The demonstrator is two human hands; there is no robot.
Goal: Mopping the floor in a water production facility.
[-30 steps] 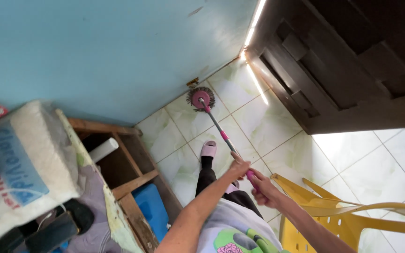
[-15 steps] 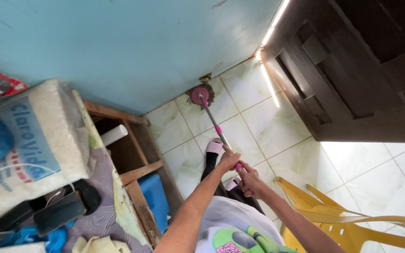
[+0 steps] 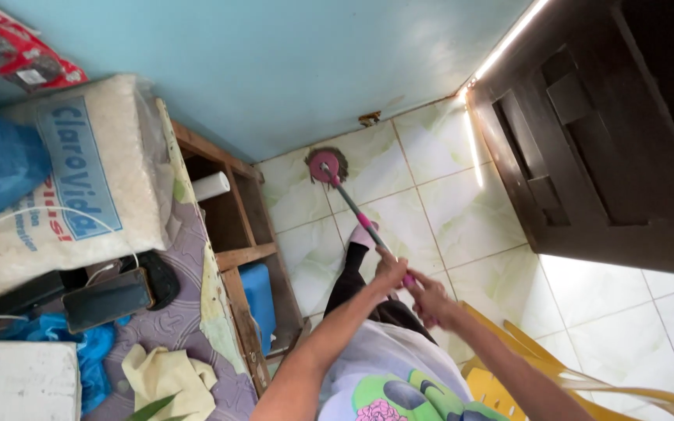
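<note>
Overhead, so to speak, a pale blue wall (image 3: pixel 274 70) fills the upper part of the view, meeting a floor of glossy greenish-white tiles (image 3: pixel 431 210). To the right stands a dark wooden door (image 3: pixel 610 132). On the left, a desk (image 3: pixel 196 312) covered with a patterned cloth carries a big white sack (image 3: pixel 79 179), a dark phone (image 3: pixel 107 300) and a crumpled yellow rag (image 3: pixel 169 374); a blue box (image 3: pixel 263 292) sits on its lower shelf. A yellow plastic chair (image 3: pixel 524 374) stands just beside the person, at the lower right.

Both forearms reach forward and down from the bottom of the frame, drawn close together. The left hand (image 3: pixel 390 269) sits higher on the mop handle (image 3: pixel 352 209), fingers curled tightly round it; the right hand (image 3: pixel 434 300) grips just below, its fingers also wrapped shut about the handle, the two hands almost touching.

The mop's long axis runs diagonally, from the hands at centre up and leftward to the floor. Its round pink mop head (image 3: pixel 324 165) rests on a tile near the foot of the wall, pointing away from the person. A pink-slippered foot (image 3: pixel 362 234) stands beside the handle.
</note>
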